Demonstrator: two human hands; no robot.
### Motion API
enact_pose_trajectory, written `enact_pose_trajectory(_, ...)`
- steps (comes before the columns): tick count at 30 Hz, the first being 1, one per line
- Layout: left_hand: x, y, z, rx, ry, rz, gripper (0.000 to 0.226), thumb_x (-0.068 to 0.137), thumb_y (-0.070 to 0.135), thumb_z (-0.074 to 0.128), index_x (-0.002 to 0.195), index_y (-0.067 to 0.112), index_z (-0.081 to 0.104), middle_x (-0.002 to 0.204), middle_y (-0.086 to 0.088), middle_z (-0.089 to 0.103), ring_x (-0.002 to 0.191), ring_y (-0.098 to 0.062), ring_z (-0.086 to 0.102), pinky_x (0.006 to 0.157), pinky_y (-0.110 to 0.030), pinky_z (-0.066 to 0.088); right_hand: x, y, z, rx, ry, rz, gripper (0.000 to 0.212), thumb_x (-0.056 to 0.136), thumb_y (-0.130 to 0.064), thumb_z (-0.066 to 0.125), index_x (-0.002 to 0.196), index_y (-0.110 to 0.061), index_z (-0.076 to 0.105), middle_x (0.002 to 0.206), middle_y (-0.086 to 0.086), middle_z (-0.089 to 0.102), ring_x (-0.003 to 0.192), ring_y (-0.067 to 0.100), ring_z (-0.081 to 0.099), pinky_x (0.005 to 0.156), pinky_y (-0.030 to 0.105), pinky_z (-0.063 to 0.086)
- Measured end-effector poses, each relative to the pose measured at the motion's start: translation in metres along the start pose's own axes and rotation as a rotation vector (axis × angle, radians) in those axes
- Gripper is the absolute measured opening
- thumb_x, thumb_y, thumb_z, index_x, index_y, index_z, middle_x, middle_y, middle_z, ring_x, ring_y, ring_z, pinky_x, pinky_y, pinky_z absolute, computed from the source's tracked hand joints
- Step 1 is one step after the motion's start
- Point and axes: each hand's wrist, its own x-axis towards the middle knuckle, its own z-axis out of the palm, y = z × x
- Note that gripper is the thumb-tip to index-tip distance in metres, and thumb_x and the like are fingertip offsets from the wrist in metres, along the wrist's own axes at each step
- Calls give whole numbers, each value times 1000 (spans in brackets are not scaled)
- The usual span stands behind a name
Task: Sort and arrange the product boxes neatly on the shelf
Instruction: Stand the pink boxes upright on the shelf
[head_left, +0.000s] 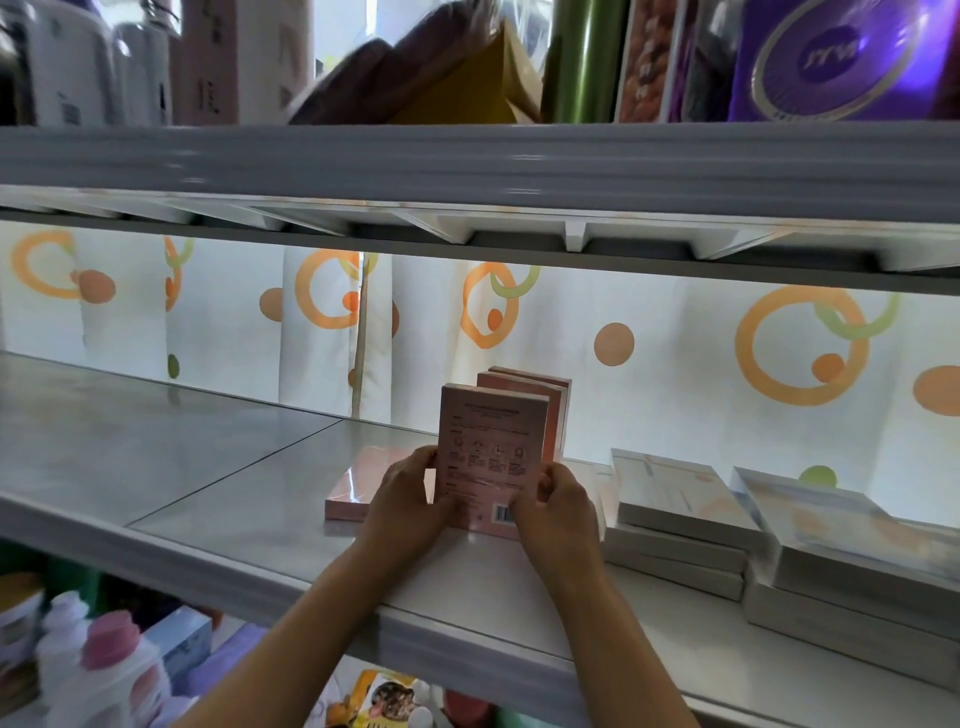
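A pink product box stands upright on the white shelf, its printed back with a barcode facing me. My left hand grips its left edge and my right hand grips its lower right edge. Two more pink boxes stand upright right behind it. Another pink box lies flat to the left, partly hidden by my left hand.
Two stacks of flat white boxes lie on the shelf to the right. A curtain with orange circles hangs behind. The upper shelf carries bottles and packages; bottles stand on the shelf below.
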Motion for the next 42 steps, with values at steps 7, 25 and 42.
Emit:
enact_pose_trajectory(7,-3,-2,-23,349,-4,-226,42,92,35,54,128,13,55,135,-6,55,122,-22,49,103,-35,38,-16,-6,-4,-48,-56,79,24,93,-17,61,111,-23,47,102,-6,59,84,12,56,59,10,40)
enact_pose_trajectory(25,-38,-14,-99,865,-269,-212,70,91,53,48,144,12,27,132,-13,55,117,-31,54,96,-40,45,-49,-17,-26,-64,25,154,15,92,-3,51,94,-18,52,85,-3,58,67,0,50,51,13,34)
enact_pose_trajectory(42,-152,60,-51,817,28,221,47,101,52,23,124,21,49,122,-1,64,100,-20,65,80,-30,51,-80,-51,-17,248,-226,382,24,89,-26,69,100,-5,64,86,12,71,74,23,71,68,31,60)
